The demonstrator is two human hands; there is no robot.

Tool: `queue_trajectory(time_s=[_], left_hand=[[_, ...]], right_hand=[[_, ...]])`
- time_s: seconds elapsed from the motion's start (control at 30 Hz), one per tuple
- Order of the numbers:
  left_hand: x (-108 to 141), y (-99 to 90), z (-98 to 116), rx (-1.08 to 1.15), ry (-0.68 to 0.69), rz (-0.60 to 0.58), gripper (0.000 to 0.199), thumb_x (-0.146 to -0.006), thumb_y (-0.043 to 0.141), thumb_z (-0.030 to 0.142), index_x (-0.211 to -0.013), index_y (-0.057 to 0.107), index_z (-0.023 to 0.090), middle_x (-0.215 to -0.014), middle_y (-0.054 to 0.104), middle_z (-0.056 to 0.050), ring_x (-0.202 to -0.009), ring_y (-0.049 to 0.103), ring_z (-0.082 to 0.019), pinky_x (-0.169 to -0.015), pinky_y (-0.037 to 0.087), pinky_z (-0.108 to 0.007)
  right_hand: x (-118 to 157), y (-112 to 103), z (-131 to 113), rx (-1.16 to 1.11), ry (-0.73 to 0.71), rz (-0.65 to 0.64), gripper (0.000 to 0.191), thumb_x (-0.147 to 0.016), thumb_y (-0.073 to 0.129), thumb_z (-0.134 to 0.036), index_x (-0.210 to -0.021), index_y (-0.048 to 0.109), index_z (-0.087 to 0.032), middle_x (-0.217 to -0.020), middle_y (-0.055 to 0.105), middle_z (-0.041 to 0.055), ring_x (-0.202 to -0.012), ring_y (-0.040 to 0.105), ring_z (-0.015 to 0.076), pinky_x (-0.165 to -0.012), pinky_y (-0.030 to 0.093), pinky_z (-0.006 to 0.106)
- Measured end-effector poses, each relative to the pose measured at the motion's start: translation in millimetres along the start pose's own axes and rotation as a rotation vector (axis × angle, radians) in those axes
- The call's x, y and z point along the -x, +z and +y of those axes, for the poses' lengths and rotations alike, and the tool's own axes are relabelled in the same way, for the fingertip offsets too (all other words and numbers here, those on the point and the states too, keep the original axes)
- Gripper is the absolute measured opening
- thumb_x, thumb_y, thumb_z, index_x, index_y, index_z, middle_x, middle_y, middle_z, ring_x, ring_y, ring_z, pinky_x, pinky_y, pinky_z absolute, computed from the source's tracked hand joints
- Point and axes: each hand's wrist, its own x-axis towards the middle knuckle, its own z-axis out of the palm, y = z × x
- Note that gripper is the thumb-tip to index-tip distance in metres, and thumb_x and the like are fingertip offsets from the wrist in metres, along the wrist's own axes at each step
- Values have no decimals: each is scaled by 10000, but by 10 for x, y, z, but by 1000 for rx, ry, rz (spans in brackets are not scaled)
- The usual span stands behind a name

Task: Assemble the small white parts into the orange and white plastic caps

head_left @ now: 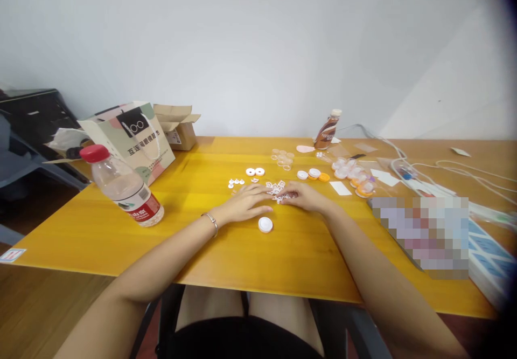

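Note:
My left hand (247,204) rests palm down on the table with its fingers stretched out, the fingertips at a pile of small white cut-out pieces with red spots (276,187). On the other side of that pile, my right hand (302,195) has its fingers bent and drawn together among the pieces; whatever is between them is too small to make out. Nearer to me lies a round white cap-like part (265,225), apart from both hands. Beyond my left hand are two white rings (255,172) and several small white knobbed parts (236,182).
Clear rings (285,158), white and orange round parts (314,173) and a heap of round cases (355,175) lie farther back. A red-capped bottle (131,192), paper bag (133,138) and carton (181,130) stand left. A brown bottle (328,131) and cables (456,167) are right.

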Motion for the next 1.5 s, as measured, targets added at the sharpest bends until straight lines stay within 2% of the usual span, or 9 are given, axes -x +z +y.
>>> queue_trajectory(time_s=[0.2, 0.33, 0.47, 0.7, 0.83, 0.97, 1.07, 1.2, 1.5], left_hand=[[-67, 74, -29, -117, -28, -115, 373, -863, 345, 446, -1085, 557, 235, -1187, 541, -35, -1131, 425, -198, -941, 201, -348], [-21, 81, -22, -174, -28, -111, 399, -867, 325, 458, -1098, 544, 218, -1181, 547, -44, -1107, 452, -176, -914, 219, -319], [54, 57, -4, -195, -1, -72, 366, -859, 366, 438, -1087, 541, 212, -1175, 547, -53, -1091, 468, -176, -912, 224, -326], [142, -20, -84, -181, -45, 132, 208, -835, 457, 294, -1004, 548, 213, -1062, 579, -44, -1004, 503, -169, -912, 274, -355], [151, -14, -167, -90, -70, 318, 107, -822, 455, 193, -870, 545, 162, -884, 578, -49, -862, 530, -148, -788, 388, -291], [149, 6, -171, -18, -66, 406, 100, -832, 430, 177, -839, 527, 155, -811, 550, -43, -795, 530, -134, -741, 431, -270], [137, 30, -136, 53, -92, 462, 121, -822, 469, 211, -925, 509, 162, -835, 558, -39, -787, 544, -126, -751, 456, -274], [120, 50, -94, 171, -96, 501, 206, -807, 510, 241, -998, 516, 161, -900, 566, -59, -807, 565, -124, -768, 479, -278], [116, 57, -137, 280, -92, 472, 202, -801, 517, 235, -975, 581, 156, -905, 567, -66, -805, 588, -118, -712, 515, -250]], right_hand=[[-22, 56, 32, -13, -65, -20, 257, -686, 594, -399, -815, 693, -200, -756, 575, 33, -676, 502, 146, -624, 398, 266], [-16, 84, 4, -15, -83, -22, 267, -719, 556, -402, -790, 690, -182, -737, 607, 37, -659, 521, 142, -612, 404, 260], [8, 97, -70, -80, 11, -5, 256, -736, 534, -372, -832, 664, -174, -699, 647, 29, -639, 563, 148, -601, 422, 265], [22, 201, -201, -298, 33, 127, 227, -693, 581, -343, -837, 652, -182, -857, 678, 44, -817, 620, 178, -755, 461, 300], [-25, 320, -269, -414, 61, 316, 232, -633, 647, -369, -758, 636, -175, -841, 680, 57, -774, 631, 184, -755, 475, 324], [-84, 433, -295, -564, 58, 429, 244, -607, 677, -372, -722, 588, -175, -795, 672, 54, -756, 632, 179, -764, 477, 335], [-102, 497, -302, -678, 58, 416, 283, -593, 699, -332, -757, 510, -200, -709, 650, 2, -720, 635, 159, -742, 478, 316], [-102, 548, -322, -764, 84, 325, 394, -587, 709, -294, -882, 454, -236, -651, 631, -50, -687, 633, 136, -752, 471, 313], [-111, 590, -284, -820, 201, 195, 269, -556, 723, -273, -784, 615, -181, -777, 681, 16, -744, 632, 150, -805, 466, 339]])
